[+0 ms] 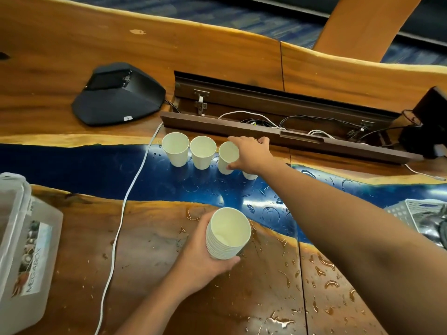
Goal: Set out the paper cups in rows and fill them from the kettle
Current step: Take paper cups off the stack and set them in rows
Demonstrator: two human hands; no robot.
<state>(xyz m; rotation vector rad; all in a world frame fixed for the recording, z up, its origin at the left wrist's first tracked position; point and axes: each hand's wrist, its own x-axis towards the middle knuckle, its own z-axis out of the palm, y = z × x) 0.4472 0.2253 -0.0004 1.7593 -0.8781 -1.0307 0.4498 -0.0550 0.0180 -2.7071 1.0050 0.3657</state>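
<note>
The nested stack of white paper cups [228,234] stands upright, mouth up, on the wet worktop [266,298], with the left hand [200,257] curled round its side. The right hand [249,154], arm stretched forward, grips the third cup [227,157] in the upright row on the blue strip; a fourth cup [250,175] shows beneath the wrist

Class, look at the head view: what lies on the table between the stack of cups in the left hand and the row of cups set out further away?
In the head view, no object: only wet table separates the stack of cups from the row of cups, its blue strip marked with water rings and droplets.
</note>
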